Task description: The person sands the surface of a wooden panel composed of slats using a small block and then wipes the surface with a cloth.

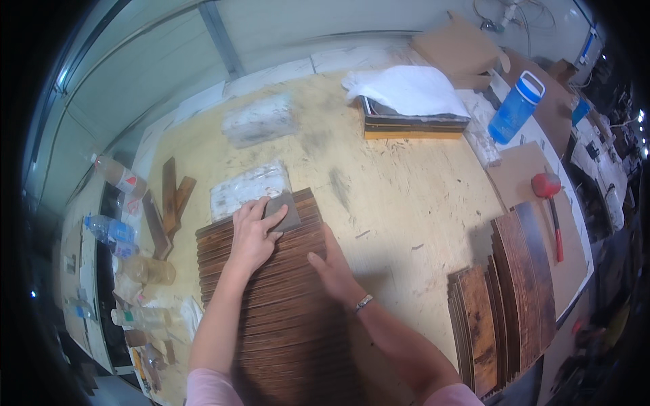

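Observation:
A long stack of dark brown wooden planks (291, 318) lies in front of me, their ridged edges facing up. My left hand (254, 237) is over the far end of it, with fingers and thumb on a flat grey-brown square sheet (284, 213) that looks like sandpaper. Against the right side of the stack, my right hand (332, 267) grips the planks, thumb toward the top and fingers along the side. A white wrapped block (247, 186) touches the far end of the stack. My right wrist wears a bracelet.
Bottles (145, 268) and loose wood strips (169, 196) line the left side. More planks (508, 291) stand at the right, near a red mallet (546, 186). Farther back are a blue bottle (516, 108), a white cloth (406, 91) over a stack, and another wrapped block (261, 120).

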{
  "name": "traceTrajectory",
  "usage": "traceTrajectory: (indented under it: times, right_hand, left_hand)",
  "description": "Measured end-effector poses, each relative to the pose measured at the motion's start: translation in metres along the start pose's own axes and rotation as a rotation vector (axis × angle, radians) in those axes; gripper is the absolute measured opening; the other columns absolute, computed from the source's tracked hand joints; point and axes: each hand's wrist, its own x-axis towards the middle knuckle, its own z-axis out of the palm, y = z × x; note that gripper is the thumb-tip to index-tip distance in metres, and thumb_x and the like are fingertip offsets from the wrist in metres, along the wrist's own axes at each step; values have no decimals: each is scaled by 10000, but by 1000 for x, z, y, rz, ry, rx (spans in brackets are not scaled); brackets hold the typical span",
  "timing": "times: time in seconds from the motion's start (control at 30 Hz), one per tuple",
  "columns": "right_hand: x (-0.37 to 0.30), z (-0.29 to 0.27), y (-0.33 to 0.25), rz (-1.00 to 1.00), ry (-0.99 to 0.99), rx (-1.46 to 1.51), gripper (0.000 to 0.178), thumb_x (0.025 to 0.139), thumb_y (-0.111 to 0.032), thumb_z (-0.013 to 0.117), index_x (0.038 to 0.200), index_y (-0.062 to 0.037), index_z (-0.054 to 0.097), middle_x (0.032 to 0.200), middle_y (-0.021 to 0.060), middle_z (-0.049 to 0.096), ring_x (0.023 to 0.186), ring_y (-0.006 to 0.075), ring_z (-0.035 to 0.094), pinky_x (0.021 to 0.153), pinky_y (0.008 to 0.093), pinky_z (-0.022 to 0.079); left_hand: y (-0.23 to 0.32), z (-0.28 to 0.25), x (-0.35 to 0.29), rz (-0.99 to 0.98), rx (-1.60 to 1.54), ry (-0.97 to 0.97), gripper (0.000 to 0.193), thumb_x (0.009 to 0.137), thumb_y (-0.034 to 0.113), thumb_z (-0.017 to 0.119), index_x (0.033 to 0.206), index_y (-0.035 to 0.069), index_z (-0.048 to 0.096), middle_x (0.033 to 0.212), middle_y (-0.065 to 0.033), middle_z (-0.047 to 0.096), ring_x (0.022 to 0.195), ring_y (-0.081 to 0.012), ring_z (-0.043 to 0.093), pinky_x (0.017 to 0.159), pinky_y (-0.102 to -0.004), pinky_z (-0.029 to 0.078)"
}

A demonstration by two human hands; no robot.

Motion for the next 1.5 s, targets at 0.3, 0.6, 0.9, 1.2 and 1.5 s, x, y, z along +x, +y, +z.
traceTrajectory:
  times: [0.3,0.6,0.9,1.2,1.5]
  right_hand:
    - [0,-2,-2,34,-34,39,773,984,-117,630,1599,63,197,1638,272,290,1515,369,312,1236,409,269]
    - [0,-1,2,54,-33,-55,760,1013,-136,587,1619,36,162,1622,251,341,1498,325,354,1222,377,290]
    - [6,2,-3,115,-80,95,740,1022,-108,564,1637,-4,165,1604,201,390,1464,270,389,1210,346,301]
    - [-1,-8,-21,131,-80,189,628,1054,-77,499,1618,8,236,1550,183,462,1375,264,485,1159,358,381]
    - [5,-16,-5,120,-110,145,657,1057,-123,523,1620,17,215,1572,183,438,1411,256,450,1183,357,354]
  left_hand:
    - [33,10,10,105,5,76,603,715,94,843,1300,180,723,1428,-150,561,1300,-347,490,1105,-473,352]
    - [-40,-48,-107,-274,4,201,620,700,91,860,1299,174,720,1400,-167,588,1282,-358,547,1109,-465,406]
    - [-160,-89,-268,-744,81,490,587,828,103,770,1393,42,622,1475,-237,548,1360,-380,524,1156,-438,395]
    - [-128,-121,-388,-1031,49,624,212,866,57,712,1070,44,765,1047,-161,753,976,-306,706,885,-401,539]
    - [-144,-76,-432,-962,400,630,224,876,145,707,1069,42,752,970,-198,727,924,-384,672,849,-466,521]
